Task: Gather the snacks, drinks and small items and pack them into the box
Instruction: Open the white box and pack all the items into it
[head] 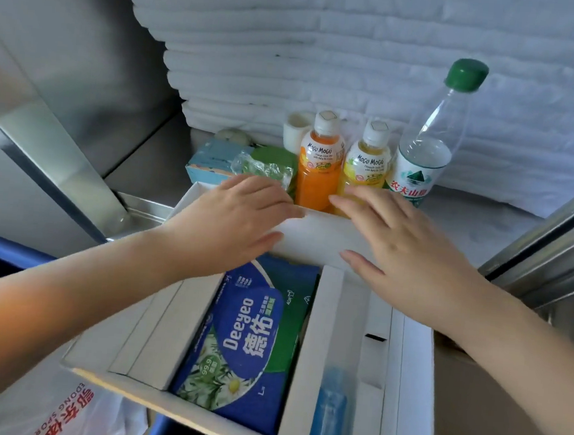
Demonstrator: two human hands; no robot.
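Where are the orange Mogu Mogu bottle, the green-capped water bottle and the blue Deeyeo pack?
Orange Mogu Mogu bottle point(316, 185): head view, orange body below its label.
Green-capped water bottle point(433, 132): head view, clear body above its label.
Blue Deeyeo pack point(252, 334): head view, printed brand name at its middle.

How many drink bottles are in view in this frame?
3, in a row behind the box: an orange juice bottle on the left, a yellow juice bottle in the middle, a green-capped water bottle on the right. Others may lie hidden inside the box.
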